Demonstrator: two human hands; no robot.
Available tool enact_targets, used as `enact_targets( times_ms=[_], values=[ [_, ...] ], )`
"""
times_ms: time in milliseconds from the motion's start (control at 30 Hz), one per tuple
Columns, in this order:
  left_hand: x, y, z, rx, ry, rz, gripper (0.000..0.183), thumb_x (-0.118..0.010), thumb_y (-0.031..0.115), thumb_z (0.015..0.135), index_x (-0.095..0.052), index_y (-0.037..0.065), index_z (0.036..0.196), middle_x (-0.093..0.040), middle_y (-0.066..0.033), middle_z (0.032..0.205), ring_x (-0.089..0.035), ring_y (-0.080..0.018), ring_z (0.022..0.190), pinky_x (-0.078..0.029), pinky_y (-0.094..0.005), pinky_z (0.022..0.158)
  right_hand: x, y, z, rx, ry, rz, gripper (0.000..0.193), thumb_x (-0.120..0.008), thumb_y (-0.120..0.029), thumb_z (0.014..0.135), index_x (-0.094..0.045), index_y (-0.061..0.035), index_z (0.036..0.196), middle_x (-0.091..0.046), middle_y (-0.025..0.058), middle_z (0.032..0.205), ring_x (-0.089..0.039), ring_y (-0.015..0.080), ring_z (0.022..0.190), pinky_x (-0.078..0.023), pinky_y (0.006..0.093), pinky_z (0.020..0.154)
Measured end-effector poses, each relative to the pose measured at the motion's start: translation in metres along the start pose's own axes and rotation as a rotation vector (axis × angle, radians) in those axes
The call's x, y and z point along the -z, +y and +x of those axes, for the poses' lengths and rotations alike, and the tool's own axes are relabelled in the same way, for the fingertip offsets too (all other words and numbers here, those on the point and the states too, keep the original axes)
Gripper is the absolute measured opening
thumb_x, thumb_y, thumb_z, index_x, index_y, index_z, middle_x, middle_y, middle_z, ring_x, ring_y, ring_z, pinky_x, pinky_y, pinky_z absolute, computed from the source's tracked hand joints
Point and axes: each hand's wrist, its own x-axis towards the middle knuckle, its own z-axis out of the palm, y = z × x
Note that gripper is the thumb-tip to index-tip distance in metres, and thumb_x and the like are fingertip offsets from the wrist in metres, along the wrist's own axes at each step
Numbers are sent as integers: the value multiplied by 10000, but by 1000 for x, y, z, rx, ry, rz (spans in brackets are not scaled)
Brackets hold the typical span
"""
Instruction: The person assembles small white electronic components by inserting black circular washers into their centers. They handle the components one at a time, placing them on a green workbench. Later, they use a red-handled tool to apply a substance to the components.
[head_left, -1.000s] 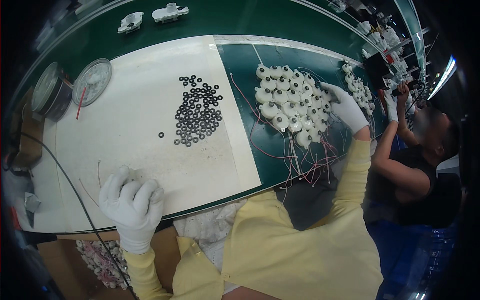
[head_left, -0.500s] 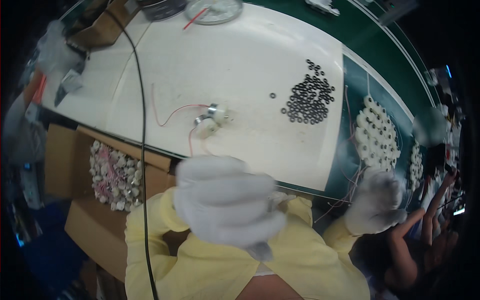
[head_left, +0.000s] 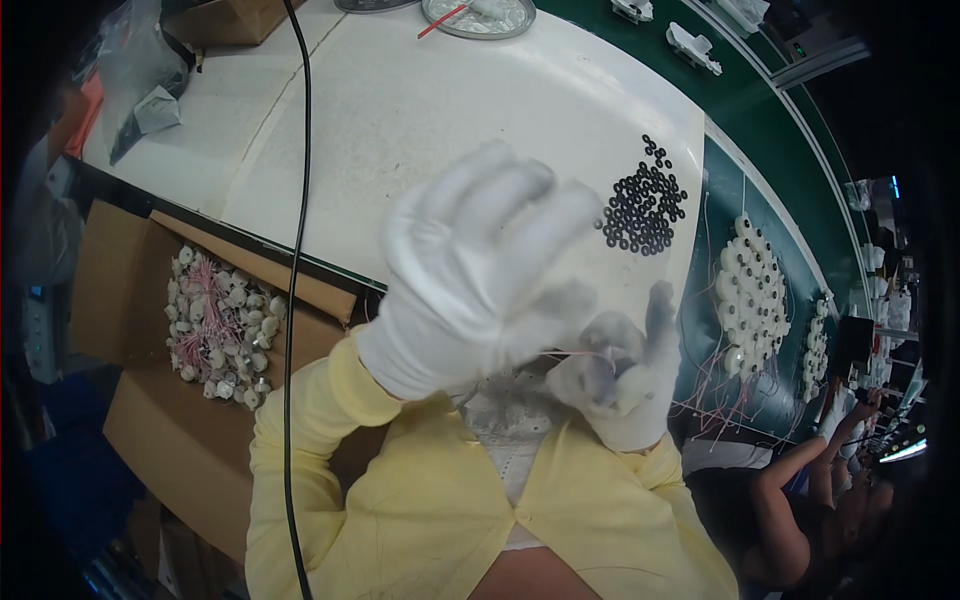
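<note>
My left hand (head_left: 470,265), in a white glove, is raised over the white table with its fingers apart and slightly bent. Nothing shows in it, though motion blurs the fingers. Close beside it on the right, my gloved right hand (head_left: 625,380) is closed around a small white motor (head_left: 633,388), partly covered by the fingers. A thin pinkish wire (head_left: 570,353) runs leftward from that hand. Further right of my left fingertips lie many black rings (head_left: 643,210) in a loose cluster. The patch of table behind my left hand is hidden.
A cardboard box (head_left: 150,420) full of white wired motors (head_left: 220,330) stands at the left. A black cable (head_left: 298,250) hangs across the view. Rows of white parts (head_left: 752,295) lie on the green surface at right. A round tray (head_left: 490,18) sits at the far edge; another person (head_left: 775,510) is at right.
My left hand has risen forward over the table and its fingers have spread. My right hand has moved left from the rows of white parts and now holds a motor. The view has shifted.
</note>
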Motion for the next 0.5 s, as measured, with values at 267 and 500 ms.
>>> enact_targets(
  times_ms=[267,500],
  values=[
    [-2,-34,-19,133,-337,192,398,-780,167,775,-682,105,1155,-630,-33,833,-631,-242,769,-493,-392,660,-48,-39,-32,224,343,-235,716,-632,-332,1004,-323,-66,1593,-611,196,1254,-506,149,588,-413,294,581],
    [-3,-41,-16,96,-334,176,350,-779,170,778,-682,107,1109,-616,-7,753,-625,-228,702,-484,-377,624,-43,-95,-74,-230,131,-409,777,-653,-367,1011,-337,126,1523,-702,308,1076,-632,225,577,-493,322,516]
  ],
)
